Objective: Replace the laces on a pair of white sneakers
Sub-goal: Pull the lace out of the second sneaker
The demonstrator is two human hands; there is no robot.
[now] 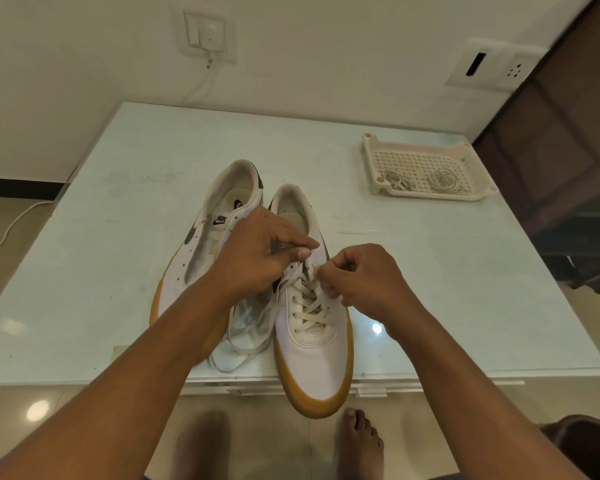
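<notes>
Laced shoe (314, 341): lower rows threaded, top eyelets open. Left hand (257, 251) and right hand (364, 275): each grip pinching lace (293, 271) end. Bare shoe (184, 271) pending; spare laces (442, 180) in tray (430, 197)

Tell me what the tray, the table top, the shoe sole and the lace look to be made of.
Tray: moulded plastic, cream and matt, with a grid of holes in its floor.
Table top: probably glass or glossy laminate; it is pale green and mirrors the lights.
Shoe sole: likely rubber, tan, with a smooth matt look.
Lace: flat woven fabric, off-white and limp.
</notes>
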